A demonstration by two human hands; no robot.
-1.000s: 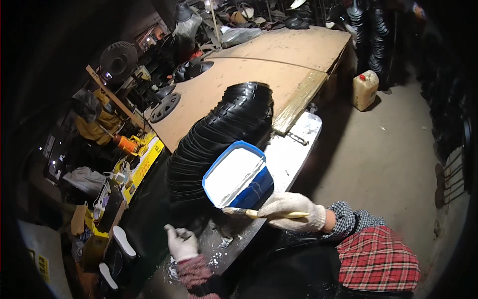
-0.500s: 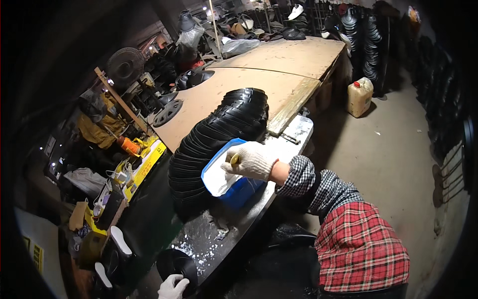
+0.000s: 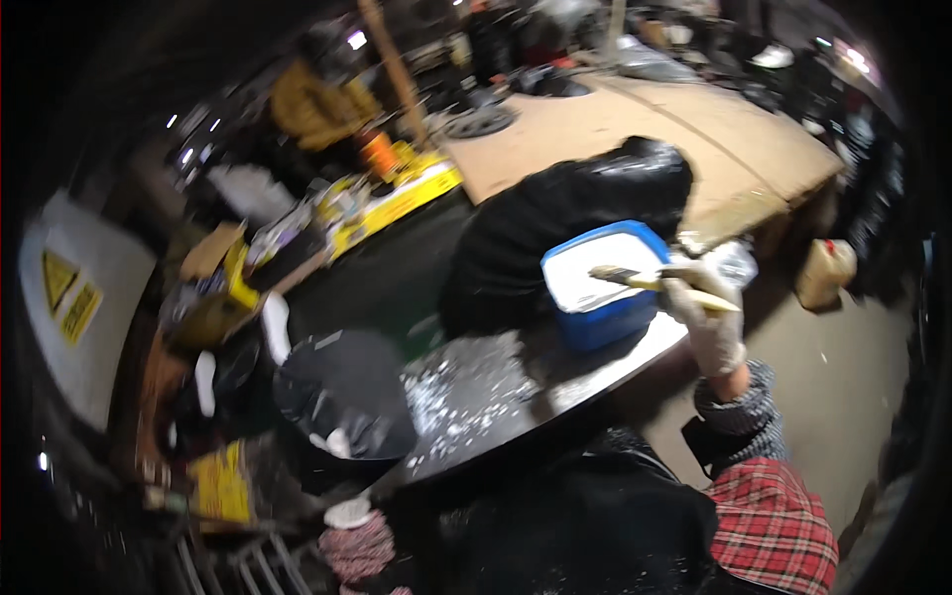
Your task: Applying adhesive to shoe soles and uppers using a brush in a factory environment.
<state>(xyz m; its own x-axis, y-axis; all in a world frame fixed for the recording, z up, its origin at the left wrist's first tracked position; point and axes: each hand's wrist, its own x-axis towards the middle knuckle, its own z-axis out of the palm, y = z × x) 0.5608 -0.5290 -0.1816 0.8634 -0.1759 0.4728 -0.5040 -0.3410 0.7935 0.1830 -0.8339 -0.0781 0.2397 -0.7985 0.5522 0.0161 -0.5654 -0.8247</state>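
In my gloved right hand (image 3: 712,322), closed, is a brush (image 3: 645,282) with a pale yellow handle; its dark bristle end is over the white contents of a blue tub (image 3: 600,329). The tub stands on the bench beside a long curved stack of black nested pieces (image 3: 555,213). At lower left, my gloved left hand (image 3: 337,443) grips a rounded, shiny black sheet-like piece (image 3: 342,387). Only a few of its fingertips show over the piece's near edge; the rest of the hand is hidden.
White flecks (image 3: 451,402) speckle the bench by the tub. Beyond lies a large brown board (image 3: 565,134). Pale soles (image 3: 276,327) and a yellow-edged box (image 3: 397,208) are at left. A tan jug (image 3: 826,273) stands on the floor at right.
The view has swung left. My right hand has drawn back from inside the tub, and the brush now shows. The black piece in my left hand has come up into fuller view.
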